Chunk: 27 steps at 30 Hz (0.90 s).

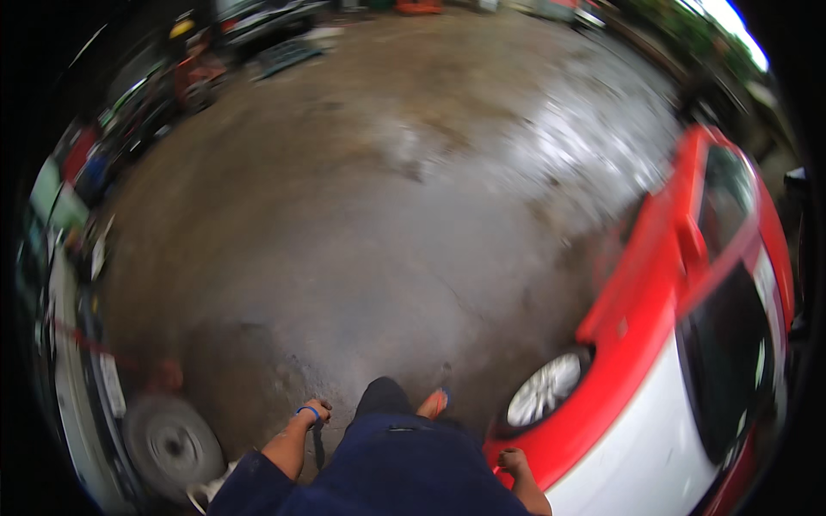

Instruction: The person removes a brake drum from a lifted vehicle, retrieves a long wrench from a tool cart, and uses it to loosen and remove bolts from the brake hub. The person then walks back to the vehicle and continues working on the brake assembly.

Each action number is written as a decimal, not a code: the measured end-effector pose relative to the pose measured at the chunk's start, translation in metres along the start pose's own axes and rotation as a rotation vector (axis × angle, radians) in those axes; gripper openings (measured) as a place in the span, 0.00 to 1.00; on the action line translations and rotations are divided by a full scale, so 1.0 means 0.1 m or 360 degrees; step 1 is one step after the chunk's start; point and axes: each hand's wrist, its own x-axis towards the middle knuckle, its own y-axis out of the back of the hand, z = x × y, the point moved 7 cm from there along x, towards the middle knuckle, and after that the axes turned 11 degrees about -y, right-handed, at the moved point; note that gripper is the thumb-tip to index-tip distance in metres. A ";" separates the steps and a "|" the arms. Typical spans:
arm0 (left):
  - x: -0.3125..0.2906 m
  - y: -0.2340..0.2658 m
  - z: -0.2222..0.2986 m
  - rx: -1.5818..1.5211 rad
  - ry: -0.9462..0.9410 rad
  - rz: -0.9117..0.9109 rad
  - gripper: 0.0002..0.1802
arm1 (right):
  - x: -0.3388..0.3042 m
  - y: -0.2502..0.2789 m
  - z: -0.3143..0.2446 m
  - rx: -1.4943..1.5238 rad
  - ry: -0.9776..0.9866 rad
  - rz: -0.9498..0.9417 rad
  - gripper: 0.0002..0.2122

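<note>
My left hand [317,408], with a blue band at the wrist, hangs low beside my left leg, its fingers curled. A dark narrow shape shows just below it; whether it is held or only a shadow, I cannot make out. On the other side, my right hand [514,462] is closed in a loose fist, with nothing seen in it. It is nearest to a red and white car [632,344], over whose rear side it appears in the picture; contact cannot be judged. The car's silver wheel [545,391] lies just ahead of that hand.
A wet, stained concrete floor [344,224] stretches ahead. At my left a vehicle with a grey wheel [175,447] stands close by. Blurred machinery [196,73] and a flat dark panel [286,58] lie at the far left. Greenery [680,34] shows at the far right.
</note>
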 end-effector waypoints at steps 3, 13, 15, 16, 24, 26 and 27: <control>0.36 -0.10 0.14 0.0106 0.0115 -0.0069 0.21 | 0.69 1.28 -2.25 0.0098 0.0080 0.0126 0.09; 2.95 1.80 2.14 0.0153 0.0317 -0.0279 0.22 | 1.42 1.95 -6.53 0.0054 0.0422 0.0042 0.05; 3.76 2.78 2.72 -0.0265 0.0180 0.0097 0.25 | 1.33 1.76 -6.85 0.0036 0.0214 0.0106 0.07; 4.17 3.25 3.03 -0.0290 0.0035 0.0168 0.27 | 1.29 1.68 -7.01 -0.0115 0.0196 0.0186 0.09; 6.29 5.81 4.71 -0.0288 -0.0034 0.0686 0.24 | 2.10 2.10 -8.50 -0.0505 -0.0340 0.0182 0.16; 6.61 5.93 4.90 -0.0155 0.0084 0.0545 0.25 | 2.45 2.38 -9.38 -0.0334 -0.0216 0.0084 0.13; 6.76 5.81 4.94 -0.0201 0.0222 0.0380 0.25 | 2.60 2.64 -9.81 -0.0273 -0.0230 0.0081 0.12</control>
